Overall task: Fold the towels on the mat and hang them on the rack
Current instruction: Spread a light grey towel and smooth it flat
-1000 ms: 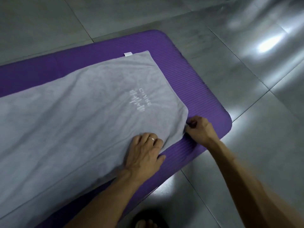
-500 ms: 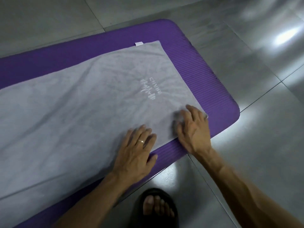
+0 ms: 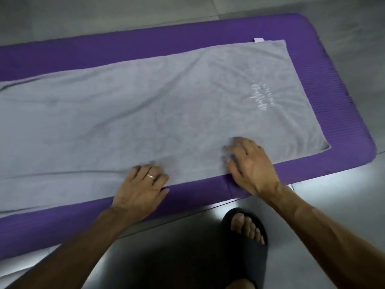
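A single head-worn camera looks steeply down and forward from above the person, close over the near long edge of the purple mat (image 3: pixel 343 101) on the tiled floor (image 3: pixel 83 15); both forearms enter from the bottom edge.

Item, as I log it from my remote station: two bare forearms, no sleeves in view. Left hand (image 3: pixel 140 189): one plain silver-toned ring (image 3: pixel 150 176) on a finger. Right hand (image 3: pixel 253 165): no jewellery visible. One foot in a black open-toe slide sandal (image 3: pixel 249 247).
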The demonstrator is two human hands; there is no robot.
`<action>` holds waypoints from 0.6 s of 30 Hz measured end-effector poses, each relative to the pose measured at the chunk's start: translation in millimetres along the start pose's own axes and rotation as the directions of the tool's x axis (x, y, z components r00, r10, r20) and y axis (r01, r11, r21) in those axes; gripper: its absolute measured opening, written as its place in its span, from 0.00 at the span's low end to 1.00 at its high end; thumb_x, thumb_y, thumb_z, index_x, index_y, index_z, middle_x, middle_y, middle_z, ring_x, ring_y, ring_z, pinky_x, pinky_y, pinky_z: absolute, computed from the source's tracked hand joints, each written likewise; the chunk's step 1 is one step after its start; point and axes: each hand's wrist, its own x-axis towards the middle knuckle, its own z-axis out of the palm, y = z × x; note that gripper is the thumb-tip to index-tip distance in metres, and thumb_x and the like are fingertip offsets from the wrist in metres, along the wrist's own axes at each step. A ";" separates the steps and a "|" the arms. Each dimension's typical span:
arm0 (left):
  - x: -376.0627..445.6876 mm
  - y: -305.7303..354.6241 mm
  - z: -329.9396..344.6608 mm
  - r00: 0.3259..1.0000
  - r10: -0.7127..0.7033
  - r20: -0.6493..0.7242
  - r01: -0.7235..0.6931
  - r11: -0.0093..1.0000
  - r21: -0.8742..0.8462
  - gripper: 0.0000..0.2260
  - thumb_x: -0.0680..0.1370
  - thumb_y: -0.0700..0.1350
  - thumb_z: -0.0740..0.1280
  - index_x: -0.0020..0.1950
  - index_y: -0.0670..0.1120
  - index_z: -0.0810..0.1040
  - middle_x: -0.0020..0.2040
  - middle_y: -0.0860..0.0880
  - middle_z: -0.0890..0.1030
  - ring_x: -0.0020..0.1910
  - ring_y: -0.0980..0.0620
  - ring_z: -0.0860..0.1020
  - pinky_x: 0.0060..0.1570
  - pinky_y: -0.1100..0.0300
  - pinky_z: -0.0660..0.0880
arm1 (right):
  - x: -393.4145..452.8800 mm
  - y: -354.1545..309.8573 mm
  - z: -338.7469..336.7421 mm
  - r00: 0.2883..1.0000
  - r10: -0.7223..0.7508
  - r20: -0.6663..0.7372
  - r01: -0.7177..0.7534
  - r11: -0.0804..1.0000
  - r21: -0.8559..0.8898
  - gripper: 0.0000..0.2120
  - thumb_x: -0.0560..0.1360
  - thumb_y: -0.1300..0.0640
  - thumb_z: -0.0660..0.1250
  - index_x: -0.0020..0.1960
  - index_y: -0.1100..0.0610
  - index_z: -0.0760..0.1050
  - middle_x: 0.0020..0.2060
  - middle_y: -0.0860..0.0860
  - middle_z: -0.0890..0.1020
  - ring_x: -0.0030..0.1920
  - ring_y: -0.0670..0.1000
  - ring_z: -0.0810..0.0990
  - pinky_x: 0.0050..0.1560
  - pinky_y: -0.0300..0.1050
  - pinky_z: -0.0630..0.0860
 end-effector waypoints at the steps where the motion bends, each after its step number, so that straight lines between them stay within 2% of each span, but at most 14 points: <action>1: -10.1 -7.8 -1.5 0.999 -0.024 0.026 0.024 1.000 0.020 0.17 0.75 0.54 0.58 0.49 0.46 0.81 0.49 0.44 0.81 0.51 0.44 0.73 0.52 0.50 0.65 | 6.1 -25.8 5.6 0.993 -0.122 -0.004 0.122 0.992 0.026 0.16 0.76 0.50 0.60 0.57 0.59 0.77 0.59 0.59 0.77 0.55 0.61 0.77 0.52 0.55 0.76; 3: -24.6 -19.8 -1.6 0.997 -0.058 0.059 0.055 0.997 0.046 0.16 0.76 0.53 0.57 0.50 0.46 0.81 0.48 0.45 0.81 0.49 0.44 0.76 0.50 0.51 0.67 | 15.6 -65.1 17.3 0.951 -0.307 0.036 0.305 0.951 0.050 0.14 0.74 0.51 0.62 0.53 0.58 0.78 0.55 0.57 0.78 0.50 0.59 0.78 0.47 0.51 0.77; 4: -28.3 -23.2 -1.0 0.997 -0.064 0.053 0.061 0.997 0.053 0.15 0.76 0.52 0.58 0.50 0.47 0.81 0.48 0.45 0.81 0.49 0.44 0.77 0.50 0.51 0.68 | 19.6 -77.8 21.0 0.933 -0.350 0.080 0.345 0.936 0.070 0.14 0.73 0.50 0.62 0.52 0.57 0.78 0.54 0.56 0.78 0.50 0.58 0.78 0.46 0.50 0.76; 8: -27.2 -24.7 -1.7 0.998 -0.066 -0.015 0.067 0.998 0.008 0.02 0.74 0.42 0.68 0.45 0.46 0.79 0.42 0.47 0.79 0.44 0.46 0.74 0.44 0.53 0.69 | 26.2 -88.9 29.3 0.893 -0.404 0.199 0.398 0.915 0.071 0.17 0.70 0.44 0.64 0.50 0.55 0.79 0.54 0.52 0.77 0.54 0.55 0.75 0.49 0.49 0.75; 10: -26.7 -21.8 -4.7 0.998 -0.056 0.014 0.056 0.997 -0.061 0.05 0.71 0.40 0.71 0.45 0.47 0.78 0.42 0.48 0.78 0.43 0.48 0.75 0.43 0.54 0.72 | 26.2 -85.9 27.2 0.881 -0.421 0.215 0.418 0.906 0.063 0.15 0.70 0.43 0.66 0.45 0.55 0.78 0.52 0.51 0.76 0.52 0.54 0.75 0.48 0.49 0.74; 12: -33.3 -24.1 -8.8 0.994 -0.108 0.000 0.107 0.989 -0.104 0.07 0.73 0.44 0.69 0.50 0.46 0.78 0.46 0.47 0.79 0.46 0.47 0.76 0.47 0.54 0.71 | 26.9 -85.4 25.3 0.872 -0.438 0.219 0.439 0.897 0.046 0.14 0.71 0.44 0.66 0.42 0.55 0.77 0.50 0.51 0.75 0.51 0.54 0.74 0.47 0.48 0.73; 14: -47.5 -32.2 -14.3 0.978 -0.208 -0.008 0.207 0.973 -0.099 0.14 0.73 0.52 0.67 0.54 0.45 0.77 0.51 0.46 0.78 0.49 0.46 0.74 0.49 0.53 0.69 | 31.2 -90.8 24.8 0.876 -0.436 0.206 0.435 0.899 0.050 0.14 0.71 0.45 0.65 0.41 0.56 0.77 0.48 0.51 0.76 0.49 0.53 0.75 0.47 0.48 0.73; 16: -68.1 -47.1 -16.1 0.976 -0.219 0.003 0.219 0.975 -0.042 0.17 0.73 0.55 0.65 0.54 0.44 0.76 0.50 0.44 0.78 0.49 0.45 0.74 0.49 0.52 0.68 | 37.4 -104.1 29.4 0.871 -0.453 0.190 0.445 0.892 0.084 0.12 0.71 0.47 0.65 0.43 0.56 0.78 0.48 0.50 0.76 0.48 0.53 0.75 0.47 0.49 0.74; 18: -91.3 -64.8 -16.2 0.970 -0.229 0.078 0.227 0.973 0.035 0.18 0.75 0.56 0.62 0.54 0.44 0.77 0.50 0.44 0.79 0.49 0.43 0.75 0.49 0.51 0.67 | 43.2 -122.8 37.2 0.850 -0.493 0.188 0.476 0.870 0.128 0.11 0.70 0.49 0.65 0.46 0.56 0.78 0.48 0.50 0.76 0.48 0.52 0.75 0.47 0.49 0.74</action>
